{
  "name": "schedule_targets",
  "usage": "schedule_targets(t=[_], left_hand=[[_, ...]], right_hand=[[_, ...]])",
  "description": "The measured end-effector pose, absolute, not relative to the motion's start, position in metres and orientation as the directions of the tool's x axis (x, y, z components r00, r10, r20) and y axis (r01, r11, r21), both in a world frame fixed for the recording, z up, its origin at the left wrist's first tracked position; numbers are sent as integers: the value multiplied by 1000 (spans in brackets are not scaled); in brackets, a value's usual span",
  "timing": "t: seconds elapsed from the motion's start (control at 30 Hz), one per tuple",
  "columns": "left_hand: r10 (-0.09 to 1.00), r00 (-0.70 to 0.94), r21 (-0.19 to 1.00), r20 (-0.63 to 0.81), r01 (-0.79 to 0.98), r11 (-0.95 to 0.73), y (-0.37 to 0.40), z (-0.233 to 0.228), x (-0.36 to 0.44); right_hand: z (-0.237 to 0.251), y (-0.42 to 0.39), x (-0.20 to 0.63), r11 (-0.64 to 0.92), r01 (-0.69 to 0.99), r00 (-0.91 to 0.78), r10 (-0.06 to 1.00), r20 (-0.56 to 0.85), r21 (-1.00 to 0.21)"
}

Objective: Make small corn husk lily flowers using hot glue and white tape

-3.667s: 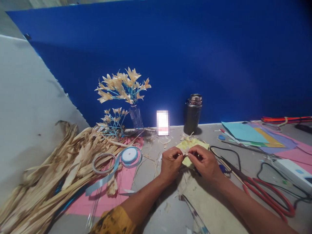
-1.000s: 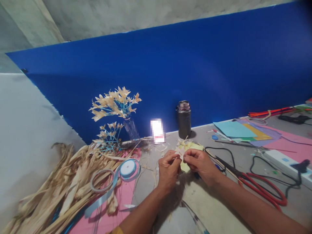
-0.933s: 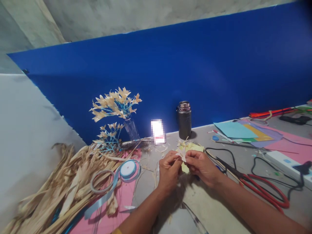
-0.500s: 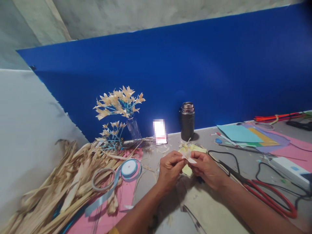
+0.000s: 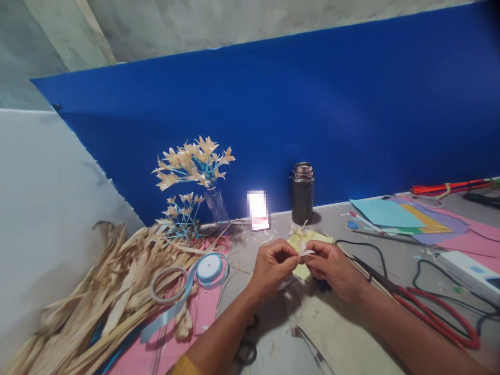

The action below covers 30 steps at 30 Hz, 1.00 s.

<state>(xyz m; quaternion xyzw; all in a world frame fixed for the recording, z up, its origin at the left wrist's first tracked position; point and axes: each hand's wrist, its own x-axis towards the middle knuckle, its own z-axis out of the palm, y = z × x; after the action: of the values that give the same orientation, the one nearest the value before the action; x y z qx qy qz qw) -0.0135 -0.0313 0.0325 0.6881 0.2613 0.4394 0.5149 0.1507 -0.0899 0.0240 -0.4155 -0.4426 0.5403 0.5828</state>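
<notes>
Between the fingertips of both hands is a small pale corn-husk flower with thin pointed petals. My left hand pinches it from the left, thumb and forefinger pressed together. From the other side my right hand grips it with thumb and fingers. Just behind the fingers, a crumpled yellow paper lies on the table with husk scraps on it. Finished husk flowers on blue stems stand in a clear bottle, and a smaller bunch is below them.
Dried husks heap at left beside a ribbon roll and tape ring. A dark flask and lit phone stand along the blue board. Red-handled shears, cables and a power strip lie right.
The flower is turned lower and flatter between my fingertips, and my left forefinger arches more. The whole view has shifted slightly, and a black loop shows beside my left forearm.
</notes>
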Motion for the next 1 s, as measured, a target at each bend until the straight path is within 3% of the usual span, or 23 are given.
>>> schedule_targets(t=[0.17,0.37,0.83,1.0], left_hand=[[835,447,941,320,-48,-335,-30,28,-13],[862,374,938,341,-72,-340,-32,21,-10],[847,325,904,422,-75,-421,-31,19,-11],[905,337,964,258,-149,-219,-27,17,-12]], right_hand=[[19,-90,149,242,-4,161,958,238,-970],[19,-95,145,345,312,218,881,420,-885],[17,-98,139,470,466,141,797,588,-749],[11,-96,141,387,552,183,809,559,-739]])
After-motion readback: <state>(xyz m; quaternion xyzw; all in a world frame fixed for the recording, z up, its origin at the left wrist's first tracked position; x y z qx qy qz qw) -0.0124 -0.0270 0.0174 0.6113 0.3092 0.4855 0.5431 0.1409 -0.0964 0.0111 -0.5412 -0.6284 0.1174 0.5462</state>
